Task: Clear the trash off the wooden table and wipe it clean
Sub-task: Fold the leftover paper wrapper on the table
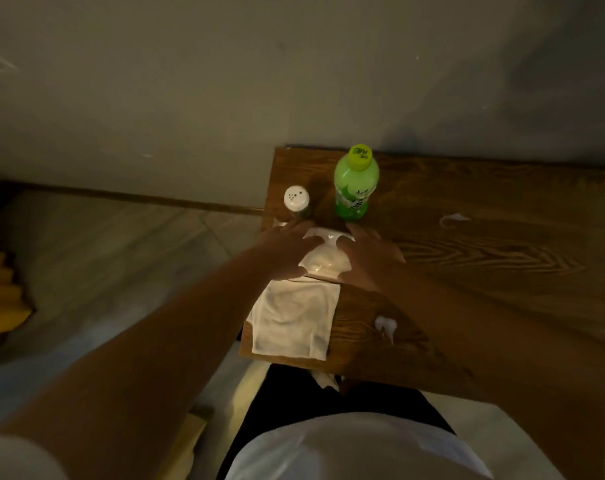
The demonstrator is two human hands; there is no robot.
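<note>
The tabletop (484,258) is dark wood with bold grain and a slight sheen. At its 9 o'clock edge lies a soft, matt white cloth (294,320); at 11 o'clock stands a glossy green plastic bottle (354,188), and beside it a white-capped shaker (296,200).

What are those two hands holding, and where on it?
A crumpled white plastic wrapper on the wooden table: left hand on its left edge, right hand on its right.
</note>
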